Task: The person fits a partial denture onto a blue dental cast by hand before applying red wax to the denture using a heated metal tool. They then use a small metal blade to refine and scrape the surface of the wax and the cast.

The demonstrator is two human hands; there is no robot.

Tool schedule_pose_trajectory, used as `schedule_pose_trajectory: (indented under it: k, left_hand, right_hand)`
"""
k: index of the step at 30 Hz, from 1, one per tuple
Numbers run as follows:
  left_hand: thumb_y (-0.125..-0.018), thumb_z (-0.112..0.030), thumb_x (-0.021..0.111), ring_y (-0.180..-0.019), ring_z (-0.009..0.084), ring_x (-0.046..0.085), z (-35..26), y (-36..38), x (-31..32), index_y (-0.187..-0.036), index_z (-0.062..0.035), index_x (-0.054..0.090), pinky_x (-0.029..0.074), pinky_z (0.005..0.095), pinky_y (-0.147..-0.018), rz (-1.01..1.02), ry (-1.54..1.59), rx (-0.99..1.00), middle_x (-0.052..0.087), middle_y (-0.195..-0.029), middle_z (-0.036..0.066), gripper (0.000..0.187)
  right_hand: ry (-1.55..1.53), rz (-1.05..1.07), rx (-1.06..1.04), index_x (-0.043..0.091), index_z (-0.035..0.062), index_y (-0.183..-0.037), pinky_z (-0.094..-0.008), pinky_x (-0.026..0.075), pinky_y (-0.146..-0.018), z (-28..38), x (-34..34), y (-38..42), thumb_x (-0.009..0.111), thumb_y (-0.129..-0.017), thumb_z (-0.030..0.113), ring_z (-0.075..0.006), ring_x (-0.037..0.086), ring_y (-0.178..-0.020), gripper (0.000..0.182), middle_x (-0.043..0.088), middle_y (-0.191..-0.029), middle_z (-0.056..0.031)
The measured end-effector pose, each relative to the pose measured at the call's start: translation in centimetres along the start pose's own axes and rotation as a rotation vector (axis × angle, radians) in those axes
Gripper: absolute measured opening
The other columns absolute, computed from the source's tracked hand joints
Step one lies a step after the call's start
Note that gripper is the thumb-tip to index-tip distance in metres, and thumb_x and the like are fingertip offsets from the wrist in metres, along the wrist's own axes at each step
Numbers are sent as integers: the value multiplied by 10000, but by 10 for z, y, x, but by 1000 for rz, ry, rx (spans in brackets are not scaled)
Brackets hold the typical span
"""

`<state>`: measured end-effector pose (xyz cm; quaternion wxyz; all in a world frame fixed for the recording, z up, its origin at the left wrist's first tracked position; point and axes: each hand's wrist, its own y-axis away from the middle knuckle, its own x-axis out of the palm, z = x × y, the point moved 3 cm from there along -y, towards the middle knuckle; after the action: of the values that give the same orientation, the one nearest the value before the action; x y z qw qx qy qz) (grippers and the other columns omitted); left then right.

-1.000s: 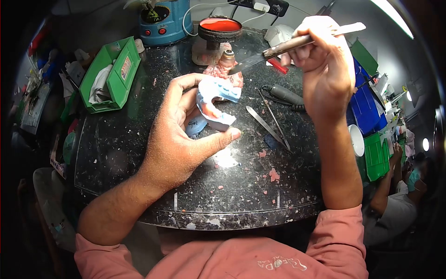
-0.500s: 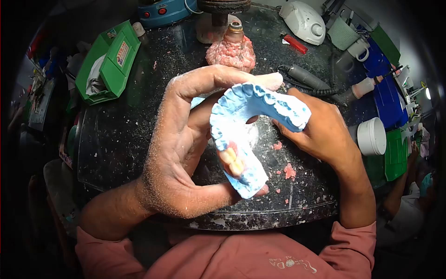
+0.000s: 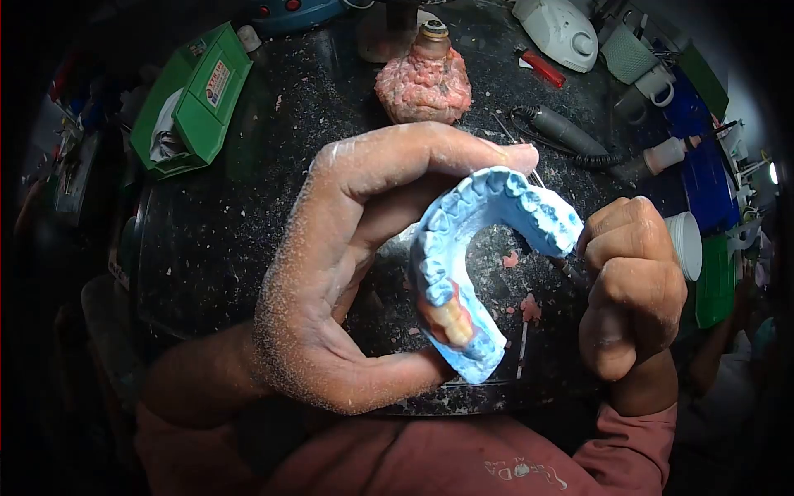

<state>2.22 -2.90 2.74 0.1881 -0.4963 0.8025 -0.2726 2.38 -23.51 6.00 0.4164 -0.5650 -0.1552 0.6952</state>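
Head view: held up over the front half of the dark, speckled counter (image 3: 207, 273), one blue dental cast (image 3: 447, 227), horseshoe-shaped, with a row of moulded teeth, rough pale-and-blue patches at the right-hand end and two glossy yellowish false teeth (image 3: 452, 322) set in pink wax on the left arm of the arch. Clamped at the outer rim by the left hand (image 3: 310, 281), dusted with pale powder, fingers above and thumb below, spread wide apart. Close to the cast's right-hand end, the right hand (image 3: 633, 285), fingers curled together; too dim to tell whether gripping the dark shaft beside it.

Beyond, on the counter, two larger pink wax flakes (image 3: 530, 308) and a few smaller. By the right edge, one white tub (image 3: 686, 246). Farther back, one grey handpiece (image 3: 565, 131) with a coiled cable, then one wax-crusted burner (image 3: 426, 83) with a metal collar, and one red lighter (image 3: 543, 69). Along the left edge, one green bin (image 3: 192, 103). Toward the far right corner, one white dial unit (image 3: 558, 35); at the far edge, one blue appliance (image 3: 302, 14) with two red knobs.
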Motion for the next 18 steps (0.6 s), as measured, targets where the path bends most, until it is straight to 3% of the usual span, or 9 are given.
schedule_pose_trajectory:
  k: [2,4,5,7,10,12,13,14,18]
  left_hand:
    - [-523,-71,916,-1245,346,504,0,0,0,-1349,16,237,397,459,-1069,5,-18,4,458,-1326,338,1072]
    - [-527,-71,912,-1243,354,505,1,0,0,-1350,19,239,398,458,-1068,12,2,43,454,-1323,348,1068]
    - [-527,-71,912,-1243,354,505,0,-1,-1,-1350,19,239,398,458,-1068,12,1,42,454,-1323,348,1068]
    - [-550,-57,899,-1238,360,509,-3,-2,0,-1357,13,223,401,451,-1069,22,-44,114,437,-1332,365,1055]
    - [-602,-59,880,-1241,367,504,4,-1,-1,-1362,-11,202,402,455,-1070,33,83,86,415,-1347,374,1019]
    - [-626,-70,872,-1245,369,501,14,-1,10,-1362,-22,195,402,461,-1070,-7,209,169,411,-1349,376,1001]
    - [-651,-81,865,-1248,371,498,16,-1,14,-1363,-33,188,401,467,-1070,-46,334,254,407,-1350,379,983]
    - [-651,-81,865,-1248,371,498,17,-2,16,-1363,-33,188,401,467,-1070,-46,336,250,407,-1350,379,983]
    - [-692,-88,844,-1250,374,495,17,1,17,-1356,-55,200,403,476,-1069,-57,371,222,409,-1347,378,925]
  right_hand:
    - [10,-46,37,469,29,-710,-305,345,-526,-5,-1,-1,467,-884,208,-177,418,-568,250,442,-647,-62]
    - [-6,-13,73,582,32,-783,-294,373,-483,-11,-7,1,637,-729,71,-188,491,-534,86,542,-672,-58]
    - [-7,-14,73,582,32,-783,-294,373,-483,-12,-5,1,637,-729,71,-188,491,-534,86,542,-672,-58]
    - [74,-129,14,514,27,-822,-274,346,-525,-9,-3,0,494,-912,192,-149,425,-560,189,460,-644,-72]
    - [121,-203,9,576,112,-916,-314,478,-642,16,2,-2,567,-918,281,-192,515,-853,169,521,-923,-63]
    - [271,-196,-125,633,202,-942,-362,503,-776,28,11,-2,603,-889,294,-210,483,-1031,110,499,-1037,-24]
    - [279,-174,-82,678,298,-978,-374,476,-855,35,14,-2,648,-857,292,-208,455,-1099,124,491,-1068,5]
    - [242,-25,-393,692,369,-1010,-368,451,-903,17,2,-2,701,-814,321,-198,415,-1171,202,482,-1124,31]
    - [417,-113,-259,670,411,-1078,-355,393,-1007,24,17,9,717,-789,347,-177,346,-1263,300,460,-1208,50]
